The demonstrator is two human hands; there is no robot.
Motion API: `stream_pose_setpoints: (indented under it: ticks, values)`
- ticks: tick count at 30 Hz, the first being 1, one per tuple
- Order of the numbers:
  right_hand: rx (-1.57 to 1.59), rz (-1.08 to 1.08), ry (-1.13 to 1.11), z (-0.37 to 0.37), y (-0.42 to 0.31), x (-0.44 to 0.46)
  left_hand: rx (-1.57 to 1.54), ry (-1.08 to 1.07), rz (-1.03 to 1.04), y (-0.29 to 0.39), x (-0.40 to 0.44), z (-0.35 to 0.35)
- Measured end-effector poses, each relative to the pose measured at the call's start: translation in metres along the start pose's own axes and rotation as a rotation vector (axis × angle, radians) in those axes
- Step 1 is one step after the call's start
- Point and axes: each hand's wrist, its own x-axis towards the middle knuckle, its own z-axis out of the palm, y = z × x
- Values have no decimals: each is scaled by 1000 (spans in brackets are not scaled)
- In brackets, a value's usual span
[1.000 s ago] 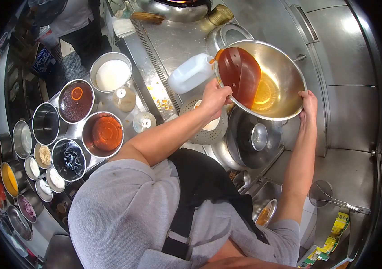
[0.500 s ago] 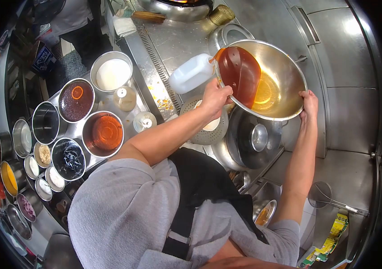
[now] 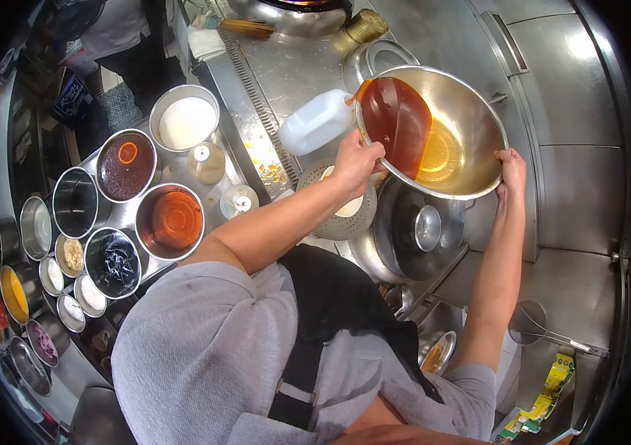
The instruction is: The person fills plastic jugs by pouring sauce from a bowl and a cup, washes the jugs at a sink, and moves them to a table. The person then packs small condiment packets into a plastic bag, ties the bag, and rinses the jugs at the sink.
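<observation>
Both hands hold a wide metal bowl [image 3: 471, 111], tilted to the left. My left hand [image 3: 358, 159] grips its near left rim, with the thumb over the edge. My right hand [image 3: 510, 172] is closed on the right rim. Dark red-brown sauce [image 3: 397, 122] is pooled in the bowl's left side and reaches the lip. At that lip, a thin reddish stream meets the mouth of a translucent white plastic jug [image 3: 317, 122], which appears tilted in this view. How full the jug is, I cannot tell. Below the bowl is a perforated metal strainer [image 3: 314, 215].
On the left counter stand a pot of orange-red sauce [image 3: 171, 221], a pot of white liquid [image 3: 188, 122] and several other containers. A lidded pot [image 3: 404, 245] is below the bowl. A wok [image 3: 293, 16] sits at the back. Another person [image 3: 123, 33] stands far left.
</observation>
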Motion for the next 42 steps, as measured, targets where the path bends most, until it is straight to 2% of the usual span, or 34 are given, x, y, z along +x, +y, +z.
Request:
stream_pose_setpoints:
  ticks: [42]
  values:
    - [-24,-6,-9,4,-19,-7,-11,-66,0,-3,3,-2]
